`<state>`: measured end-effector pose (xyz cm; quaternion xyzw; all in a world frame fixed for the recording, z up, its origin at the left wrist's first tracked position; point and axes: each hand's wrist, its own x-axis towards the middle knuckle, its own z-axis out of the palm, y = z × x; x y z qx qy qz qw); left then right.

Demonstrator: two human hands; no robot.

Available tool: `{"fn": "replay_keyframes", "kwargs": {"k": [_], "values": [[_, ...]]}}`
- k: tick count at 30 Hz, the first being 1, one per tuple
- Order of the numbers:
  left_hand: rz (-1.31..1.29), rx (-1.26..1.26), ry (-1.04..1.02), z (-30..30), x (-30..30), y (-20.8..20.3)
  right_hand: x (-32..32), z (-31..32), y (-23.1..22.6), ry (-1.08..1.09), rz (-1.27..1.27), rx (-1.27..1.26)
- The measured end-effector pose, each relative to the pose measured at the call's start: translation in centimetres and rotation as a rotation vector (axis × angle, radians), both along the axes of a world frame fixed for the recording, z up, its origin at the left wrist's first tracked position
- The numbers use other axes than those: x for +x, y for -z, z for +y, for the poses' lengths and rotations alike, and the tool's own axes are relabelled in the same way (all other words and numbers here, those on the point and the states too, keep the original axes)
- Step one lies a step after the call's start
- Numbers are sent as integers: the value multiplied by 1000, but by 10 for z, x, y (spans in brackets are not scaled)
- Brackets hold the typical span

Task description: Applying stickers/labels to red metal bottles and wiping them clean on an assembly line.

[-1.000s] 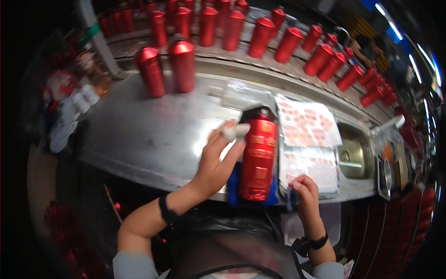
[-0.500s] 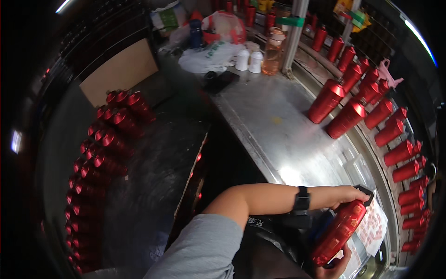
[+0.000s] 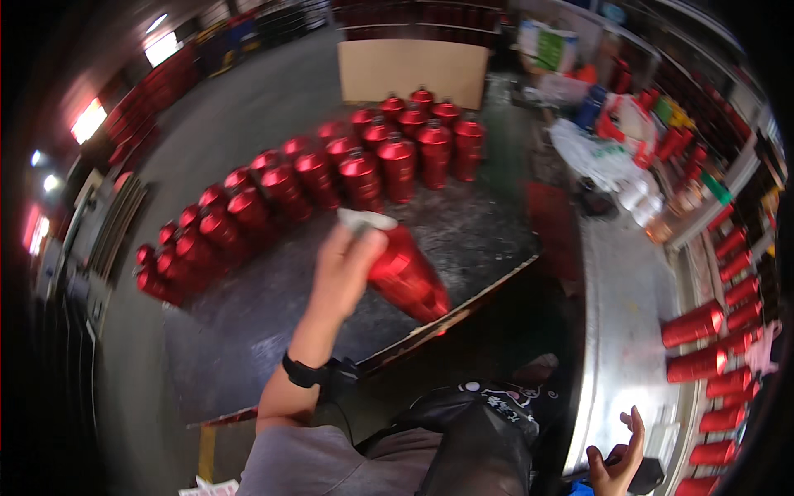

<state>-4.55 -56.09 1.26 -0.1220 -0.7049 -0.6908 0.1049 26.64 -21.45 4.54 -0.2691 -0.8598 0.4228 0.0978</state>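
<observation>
One red bottle (image 3: 409, 277) has left the metal surface (image 3: 624, 306) for the near edge of the dark surface (image 3: 265, 339), carried by the left hand (image 3: 346, 263) alone. Its body slants edgeward from that grip, closed around its top; blur leaves base contact unclear. The right hand (image 3: 614, 471) has parted fingers.

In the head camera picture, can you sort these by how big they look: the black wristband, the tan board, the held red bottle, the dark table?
1. Dark table
2. Tan board
3. Held red bottle, partly covered, so judged by what shows
4. Black wristband
</observation>
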Motion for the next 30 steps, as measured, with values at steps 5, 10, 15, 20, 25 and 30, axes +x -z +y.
{"fn": "replay_keyframes", "kwargs": {"k": [5, 10, 15, 20, 25, 30], "values": [[216, -244, -807, -234, 11, 45, -21, 18, 40, -207, -374, 3], [320, -494, -1323, -390, 54, 83, -36, 2, 70, -698, -481, 412], [260, -582, -1706, -511, 94, 105, -28, -29, 98, -765, -692, 909], [370, -701, -1881, -615, 104, 114, -38, -16, 108, -870, -773, 953], [283, -659, -1911, -666, 101, 144, -25, -22, 119, -773, -752, 967], [-114, -740, -1880, -711, 90, 145, -18, 7, 157, -684, -901, 1037]]}}
